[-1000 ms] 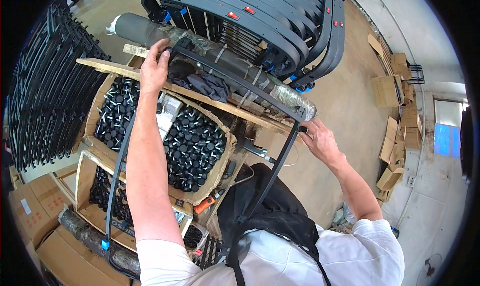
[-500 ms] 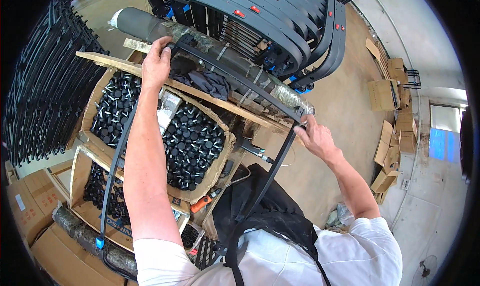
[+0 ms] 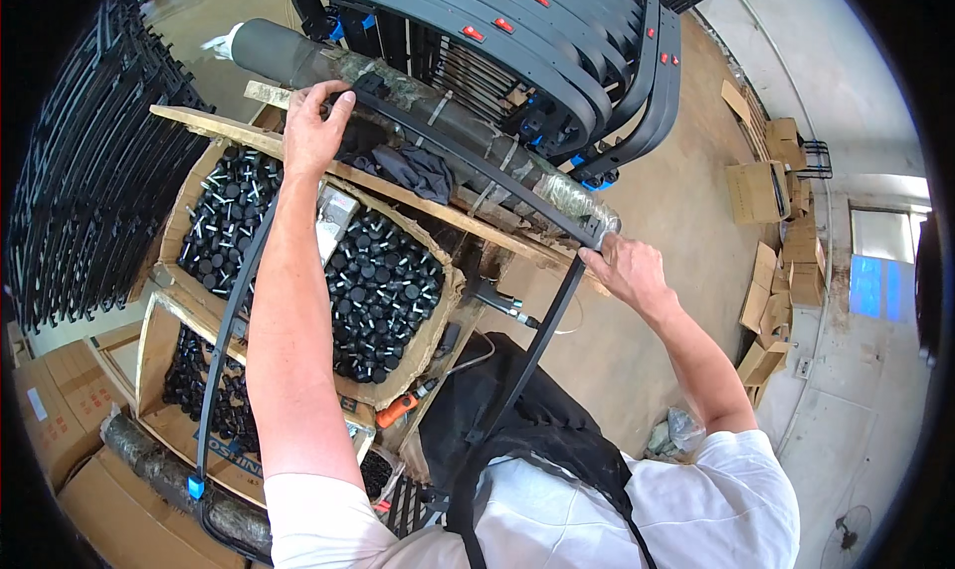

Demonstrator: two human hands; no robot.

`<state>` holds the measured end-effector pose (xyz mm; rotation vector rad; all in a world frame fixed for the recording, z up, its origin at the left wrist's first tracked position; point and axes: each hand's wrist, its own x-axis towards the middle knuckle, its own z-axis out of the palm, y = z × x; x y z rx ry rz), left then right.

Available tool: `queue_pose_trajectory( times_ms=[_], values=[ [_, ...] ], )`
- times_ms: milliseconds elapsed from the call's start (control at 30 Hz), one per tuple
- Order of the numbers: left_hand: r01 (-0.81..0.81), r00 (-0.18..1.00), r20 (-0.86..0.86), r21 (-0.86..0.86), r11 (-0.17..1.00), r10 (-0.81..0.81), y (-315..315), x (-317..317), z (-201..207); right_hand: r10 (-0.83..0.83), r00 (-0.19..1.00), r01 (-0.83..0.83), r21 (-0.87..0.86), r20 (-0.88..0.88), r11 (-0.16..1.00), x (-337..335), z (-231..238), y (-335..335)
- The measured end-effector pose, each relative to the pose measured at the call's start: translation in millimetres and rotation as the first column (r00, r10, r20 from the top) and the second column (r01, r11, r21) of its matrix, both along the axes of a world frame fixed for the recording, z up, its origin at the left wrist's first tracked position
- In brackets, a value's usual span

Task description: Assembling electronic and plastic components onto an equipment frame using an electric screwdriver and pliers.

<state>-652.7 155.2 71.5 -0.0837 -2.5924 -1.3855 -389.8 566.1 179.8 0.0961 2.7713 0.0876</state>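
While a rack of curved black frames with red reflectors (image 3: 557,42) fills the upper part of the view, a second row of black frames (image 3: 90,181) leans along my left, over the concrete floor (image 3: 657,211). Flattened cardboard cartons (image 3: 766,181) lie stacked far to my right by the wall. Below my arms stands a big cardboard box (image 3: 418,355) packed with small black capped parts (image 3: 383,290), with another such box (image 3: 164,370) lower down. A long wrapped roll (image 3: 468,136) rests across a rough wooden plank (image 3: 398,196) that spans the box, a dark cloth (image 3: 413,166) bunched between them. Over all this arches the long black U-shaped frame (image 3: 477,161) I am handling, its two legs running down either side of me and its top bar lying along the roll. My left hand (image 3: 313,131) grasps the frame's left corner, fingers (image 3: 333,111) curled over the bar. My right hand (image 3: 622,266) grasps the right corner, closed around the bend just below the roll's end. An orange-handled tool (image 3: 408,407) lies beside the box, and a blue clip (image 3: 196,486) sits near the end of the frame's left leg
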Motion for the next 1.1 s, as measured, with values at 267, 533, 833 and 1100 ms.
queue_pose_trajectory(
  times_ms=[267, 533, 833, 1100],
  values=[
    [0.018, 0.999, 0.022, 0.236, 0.972, -0.023, -7, -1, 1, 0.012, 1.000, -0.010, -0.112, 0.017, 0.994, 10, -8, 7],
    [0.030, 0.997, 0.068, 0.187, 0.982, -0.044, -12, 1, -3, 0.193, 0.981, -0.193, 0.040, 0.026, 0.980, 5, 38, -29],
    [0.024, 1.000, -0.010, 0.022, 0.999, -0.024, -13, -2, -1, 0.149, 0.810, -0.380, 0.316, 0.567, 0.869, -6, 17, 1],
    [0.003, 0.999, -0.047, 0.069, 0.998, 0.000, -18, -7, -14, 0.272, 0.900, -0.353, 0.204, 0.342, 0.913, -9, 14, -6]
  ],
)
